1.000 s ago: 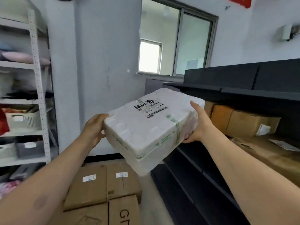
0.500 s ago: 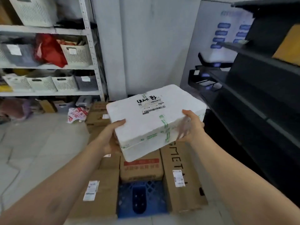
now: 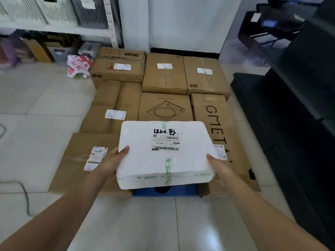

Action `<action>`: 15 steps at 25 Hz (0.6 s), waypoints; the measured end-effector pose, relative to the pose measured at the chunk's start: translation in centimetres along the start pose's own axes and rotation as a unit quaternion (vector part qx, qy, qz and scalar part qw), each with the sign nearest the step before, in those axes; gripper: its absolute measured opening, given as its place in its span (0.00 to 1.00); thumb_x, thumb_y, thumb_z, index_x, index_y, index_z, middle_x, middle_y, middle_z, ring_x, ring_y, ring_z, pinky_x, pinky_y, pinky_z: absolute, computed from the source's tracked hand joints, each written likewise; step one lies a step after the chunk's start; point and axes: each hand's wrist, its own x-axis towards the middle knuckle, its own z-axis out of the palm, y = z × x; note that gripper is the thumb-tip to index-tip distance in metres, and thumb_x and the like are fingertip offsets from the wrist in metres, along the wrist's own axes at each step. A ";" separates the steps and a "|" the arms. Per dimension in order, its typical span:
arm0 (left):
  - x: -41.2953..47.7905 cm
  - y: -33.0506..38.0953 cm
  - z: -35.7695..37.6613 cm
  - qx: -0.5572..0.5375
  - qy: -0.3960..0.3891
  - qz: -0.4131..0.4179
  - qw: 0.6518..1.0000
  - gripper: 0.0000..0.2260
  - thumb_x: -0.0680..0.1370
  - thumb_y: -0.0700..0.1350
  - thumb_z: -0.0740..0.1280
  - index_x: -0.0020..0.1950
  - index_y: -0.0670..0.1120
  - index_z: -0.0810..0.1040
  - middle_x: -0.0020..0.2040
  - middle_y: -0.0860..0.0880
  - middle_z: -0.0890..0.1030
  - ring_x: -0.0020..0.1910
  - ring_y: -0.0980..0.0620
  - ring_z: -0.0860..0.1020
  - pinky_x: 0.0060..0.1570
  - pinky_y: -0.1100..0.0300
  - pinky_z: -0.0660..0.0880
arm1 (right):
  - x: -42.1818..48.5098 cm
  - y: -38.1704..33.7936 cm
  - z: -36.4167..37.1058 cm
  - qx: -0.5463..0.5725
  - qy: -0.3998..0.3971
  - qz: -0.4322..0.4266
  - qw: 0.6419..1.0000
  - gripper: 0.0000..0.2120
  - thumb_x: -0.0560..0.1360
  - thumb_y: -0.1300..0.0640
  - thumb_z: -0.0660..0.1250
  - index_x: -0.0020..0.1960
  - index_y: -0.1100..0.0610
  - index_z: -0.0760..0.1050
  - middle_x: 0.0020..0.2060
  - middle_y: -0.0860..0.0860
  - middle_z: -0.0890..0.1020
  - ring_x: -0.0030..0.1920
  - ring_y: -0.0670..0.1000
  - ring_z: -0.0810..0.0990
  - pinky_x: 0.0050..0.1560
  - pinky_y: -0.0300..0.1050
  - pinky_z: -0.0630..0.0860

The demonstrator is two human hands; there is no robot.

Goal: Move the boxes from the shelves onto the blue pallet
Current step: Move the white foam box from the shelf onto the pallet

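My left hand (image 3: 112, 160) and right hand (image 3: 220, 167) pinch the white foam box (image 3: 163, 151) above the blue plastic pallet (image 3: 165, 192), ready to lower it.

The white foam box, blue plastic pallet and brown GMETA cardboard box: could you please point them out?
white foam box (image 3: 141, 160): head view, top face.
blue plastic pallet (image 3: 183, 191): head view, near edge.
brown GMETA cardboard box (image 3: 208, 102): head view, top face.
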 end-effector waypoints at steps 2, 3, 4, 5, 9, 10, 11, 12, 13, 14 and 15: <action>3.7 -5.0 1.7 0.073 0.029 0.023 0.997 0.14 0.79 0.51 0.62 0.62 0.46 0.74 0.54 0.48 0.79 0.41 0.56 0.77 0.35 0.67 0.72 | 5.6 4.4 1.0 -0.067 0.014 -0.039 0.997 0.20 0.78 0.56 0.65 0.66 0.63 0.69 0.54 0.55 0.77 0.47 0.53 0.75 0.43 0.44 0.74; 5.5 -7.2 2.4 0.103 0.044 0.036 0.993 0.14 0.80 0.51 0.62 0.61 0.45 0.74 0.54 0.47 0.79 0.41 0.55 0.77 0.34 0.68 0.71 | 8.1 6.2 1.5 -0.108 0.017 -0.051 0.993 0.20 0.78 0.54 0.65 0.67 0.63 0.68 0.54 0.55 0.77 0.49 0.54 0.75 0.47 0.46 0.75; 7.2 -9.3 3.0 0.121 0.054 0.054 0.990 0.16 0.79 0.51 0.62 0.61 0.42 0.75 0.55 0.45 0.80 0.43 0.52 0.78 0.35 0.67 0.71 | 10.4 7.8 2.0 -0.146 0.019 -0.058 0.987 0.21 0.78 0.52 0.64 0.65 0.63 0.69 0.53 0.55 0.77 0.50 0.55 0.77 0.51 0.48 0.76; 9.0 -11.4 3.3 0.142 0.060 0.072 0.985 0.18 0.79 0.52 0.62 0.62 0.40 0.76 0.55 0.43 0.81 0.45 0.49 0.79 0.38 0.64 0.73 | 12.6 9.2 2.4 -0.174 0.020 -0.061 0.983 0.21 0.77 0.50 0.64 0.65 0.63 0.71 0.52 0.54 0.78 0.52 0.57 0.78 0.54 0.50 0.78; 13.5 -17.1 4.0 0.274 0.108 0.109 0.949 0.21 0.78 0.57 0.61 0.48 0.39 0.79 0.45 0.42 0.81 0.51 0.42 0.78 0.45 0.56 0.71 | 18.4 12.6 4.2 -0.267 0.053 -0.104 0.957 0.15 0.77 0.53 0.61 0.60 0.60 0.73 0.50 0.55 0.78 0.49 0.57 0.77 0.51 0.49 0.78; 14.7 -18.4 3.8 0.314 0.127 0.107 0.935 0.23 0.77 0.61 0.59 0.46 0.41 0.79 0.51 0.40 0.81 0.57 0.41 0.75 0.53 0.53 0.70 | 19.5 13.5 4.8 -0.284 0.059 -0.105 0.951 0.15 0.78 0.54 0.60 0.61 0.61 0.73 0.51 0.56 0.77 0.49 0.58 0.77 0.49 0.48 0.77; 15.8 -19.4 3.7 0.370 0.143 0.099 0.913 0.27 0.76 0.66 0.56 0.48 0.43 0.80 0.59 0.38 0.78 0.65 0.38 0.69 0.65 0.46 0.64 | 20.4 14.3 5.5 -0.296 0.060 -0.099 0.948 0.15 0.78 0.56 0.59 0.62 0.62 0.72 0.53 0.58 0.77 0.50 0.58 0.77 0.48 0.48 0.76; 16.7 -20.4 3.6 0.435 0.153 0.086 0.883 0.31 0.75 0.69 0.52 0.53 0.45 0.80 0.69 0.36 0.70 0.73 0.37 0.58 0.71 0.37 0.52 | 21.2 15.4 6.2 -0.303 0.060 -0.088 0.947 0.16 0.78 0.57 0.59 0.63 0.63 0.71 0.56 0.59 0.77 0.53 0.60 0.77 0.50 0.49 0.76; 17.2 -21.0 3.7 0.490 0.152 0.074 0.855 0.32 0.76 0.68 0.49 0.59 0.45 0.77 0.75 0.37 0.60 0.76 0.37 0.48 0.70 0.33 0.42 | 22.0 16.6 6.8 -0.303 0.064 -0.075 0.948 0.17 0.78 0.58 0.59 0.64 0.64 0.71 0.59 0.60 0.77 0.56 0.61 0.77 0.52 0.50 0.77; 17.6 -21.5 3.9 0.531 0.150 0.070 0.831 0.30 0.78 0.66 0.49 0.66 0.46 0.72 0.78 0.39 0.51 0.77 0.40 0.40 0.68 0.31 0.38 | 22.6 17.9 7.2 -0.298 0.071 -0.061 0.950 0.17 0.78 0.60 0.58 0.64 0.65 0.71 0.61 0.61 0.76 0.58 0.62 0.76 0.54 0.50 0.77; 17.7 -22.0 4.3 0.562 0.143 0.076 0.811 0.30 0.79 0.64 0.48 0.72 0.46 0.65 0.79 0.40 0.46 0.77 0.41 0.37 0.67 0.31 0.37 | 23.2 19.0 7.5 -0.288 0.077 -0.055 0.953 0.17 0.77 0.61 0.58 0.65 0.66 0.70 0.62 0.62 0.75 0.59 0.63 0.76 0.54 0.49 0.76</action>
